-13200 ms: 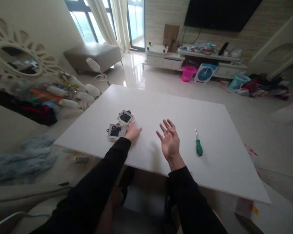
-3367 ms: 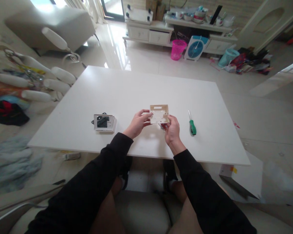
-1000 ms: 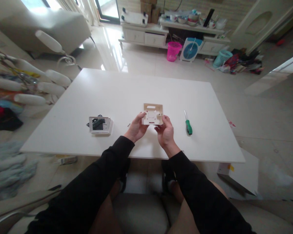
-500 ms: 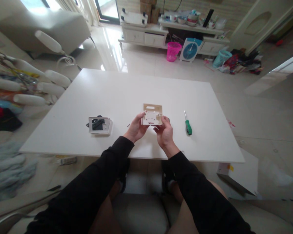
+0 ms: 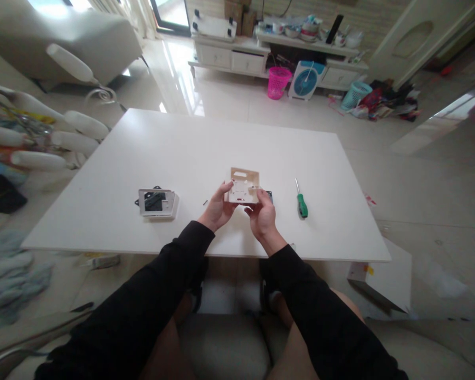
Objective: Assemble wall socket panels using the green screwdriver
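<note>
Between both hands I hold a cream plastic housing (image 5: 244,184), a shallow shell with cut-outs, lifted above the white table (image 5: 198,142). My left hand (image 5: 218,208) grips its left edge, thumb on top. On the right edge, my right hand (image 5: 264,215) is closed with its thumb over the rim. Partly hidden behind the right hand lies a dark, flat piece (image 5: 269,196) whose kind I cannot make out. A small dark pin-like piece (image 5: 205,202) lies left of my left hand. Farther right rests a screwdriver (image 5: 302,206) with a green handle.
On the table's left side lies a white plastic frame (image 5: 158,214) with black parts in and behind it. Past the table stand a pink basket (image 5: 278,83), a box fan (image 5: 306,80) and a low cabinet (image 5: 214,55). A white chandelier-like fixture (image 5: 81,124) is at left.
The view has shifted slightly, so everything sits a little farther left. The housing is tilted slightly differently in my hands, and more of the dark piece behind my right hand shows.
</note>
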A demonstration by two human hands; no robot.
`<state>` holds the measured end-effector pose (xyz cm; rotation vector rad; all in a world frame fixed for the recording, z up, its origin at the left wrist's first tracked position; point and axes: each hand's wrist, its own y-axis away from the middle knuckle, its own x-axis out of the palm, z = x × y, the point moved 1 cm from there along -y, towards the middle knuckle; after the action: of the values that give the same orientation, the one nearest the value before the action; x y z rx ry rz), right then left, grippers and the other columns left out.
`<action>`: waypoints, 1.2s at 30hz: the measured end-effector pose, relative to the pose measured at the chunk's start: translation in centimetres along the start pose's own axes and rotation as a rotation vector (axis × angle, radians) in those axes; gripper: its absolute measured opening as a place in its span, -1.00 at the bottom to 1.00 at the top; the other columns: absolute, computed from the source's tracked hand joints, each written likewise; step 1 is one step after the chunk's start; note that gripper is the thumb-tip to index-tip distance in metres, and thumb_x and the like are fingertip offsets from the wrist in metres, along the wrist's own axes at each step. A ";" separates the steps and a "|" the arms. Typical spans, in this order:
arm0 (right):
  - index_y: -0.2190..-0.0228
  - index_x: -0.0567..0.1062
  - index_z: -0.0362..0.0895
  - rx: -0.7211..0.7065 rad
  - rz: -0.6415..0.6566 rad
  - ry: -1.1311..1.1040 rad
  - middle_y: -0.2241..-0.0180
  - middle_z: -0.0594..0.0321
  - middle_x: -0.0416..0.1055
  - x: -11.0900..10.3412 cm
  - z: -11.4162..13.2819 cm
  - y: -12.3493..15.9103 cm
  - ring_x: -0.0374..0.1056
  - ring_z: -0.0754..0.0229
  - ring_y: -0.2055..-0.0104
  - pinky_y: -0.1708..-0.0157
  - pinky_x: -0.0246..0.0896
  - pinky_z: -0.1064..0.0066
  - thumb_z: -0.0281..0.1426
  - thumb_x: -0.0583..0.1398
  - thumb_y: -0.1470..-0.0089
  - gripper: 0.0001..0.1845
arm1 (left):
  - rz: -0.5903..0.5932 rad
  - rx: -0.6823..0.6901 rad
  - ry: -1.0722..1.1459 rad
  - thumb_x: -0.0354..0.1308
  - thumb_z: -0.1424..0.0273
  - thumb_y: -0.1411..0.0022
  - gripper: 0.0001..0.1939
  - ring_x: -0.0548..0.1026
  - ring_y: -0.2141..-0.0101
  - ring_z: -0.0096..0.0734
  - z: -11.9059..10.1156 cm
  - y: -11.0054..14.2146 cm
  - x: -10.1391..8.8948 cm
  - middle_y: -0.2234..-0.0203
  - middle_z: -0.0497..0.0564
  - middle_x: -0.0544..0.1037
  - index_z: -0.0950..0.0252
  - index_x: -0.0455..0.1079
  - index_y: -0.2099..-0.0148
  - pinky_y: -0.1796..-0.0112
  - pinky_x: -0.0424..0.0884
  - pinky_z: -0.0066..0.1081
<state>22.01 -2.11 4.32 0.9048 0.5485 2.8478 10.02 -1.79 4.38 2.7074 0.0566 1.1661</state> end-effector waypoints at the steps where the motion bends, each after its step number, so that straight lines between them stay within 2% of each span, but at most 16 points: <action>1: 0.32 0.41 -0.01 0.005 -0.001 0.007 0.36 0.42 0.56 0.0 -0.1 0.0 0.39 0.30 0.50 0.49 0.11 0.48 -0.19 0.27 -0.05 -0.79 | -0.011 0.004 -0.010 0.41 0.18 -0.07 -0.62 0.65 0.24 -0.26 0.0 0.0 0.0 0.26 0.02 0.69 0.28 0.52 0.12 0.32 0.47 -0.41; 6: 0.28 0.41 -0.01 0.049 0.013 0.055 0.35 0.43 0.58 0.1 -0.3 0.0 0.45 0.30 0.53 0.51 0.05 0.48 -0.19 0.23 -0.12 -0.81 | -0.079 0.041 -0.035 0.42 0.18 -0.05 -0.60 0.60 0.32 -0.40 0.3 -0.3 -0.4 0.29 -0.03 0.66 0.27 0.49 0.12 0.36 0.41 -0.47; 14: 0.29 0.40 -0.02 0.052 0.033 0.081 0.40 0.44 0.57 0.1 -0.7 0.2 0.45 0.31 0.57 0.56 0.07 0.52 -0.14 0.28 -0.11 -0.75 | -0.102 0.066 -0.020 0.42 0.18 -0.06 -0.63 0.59 0.36 -0.43 0.2 -0.4 -0.4 0.33 -0.05 0.65 0.27 0.49 0.16 0.35 0.42 -0.48; 24: 0.29 0.41 -0.02 0.048 0.032 0.076 0.41 0.41 0.56 0.0 -0.9 0.1 0.42 0.32 0.60 0.60 0.10 0.52 -0.12 0.31 -0.11 -0.72 | -0.127 0.027 -0.011 0.40 0.18 -0.08 -0.65 0.61 0.31 -0.35 0.2 -0.2 -0.4 0.34 -0.03 0.66 0.27 0.51 0.16 0.32 0.41 -0.44; 30: 0.29 0.41 -0.03 0.071 0.018 0.060 0.43 0.43 0.56 0.2 -0.8 0.2 0.41 0.34 0.63 0.61 0.10 0.54 -0.19 0.27 -0.13 -0.79 | -0.135 0.021 -0.018 0.41 0.16 -0.07 -0.62 0.61 0.35 -0.39 0.2 -0.3 -0.6 0.35 -0.05 0.66 0.28 0.51 0.14 0.36 0.40 -0.46; 36: 0.29 0.41 -0.03 0.079 0.021 0.064 0.43 0.42 0.56 0.2 -0.9 0.2 0.41 0.33 0.62 0.61 0.11 0.53 -0.16 0.30 -0.10 -0.74 | -0.133 0.022 -0.016 0.39 0.15 -0.08 -0.62 0.62 0.30 -0.34 0.2 -0.3 -0.5 0.34 -0.01 0.67 0.30 0.54 0.14 0.35 0.40 -0.45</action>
<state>21.35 -2.55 3.80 0.8377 0.6675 2.9012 9.89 -1.58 3.82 2.6848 0.2437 1.1113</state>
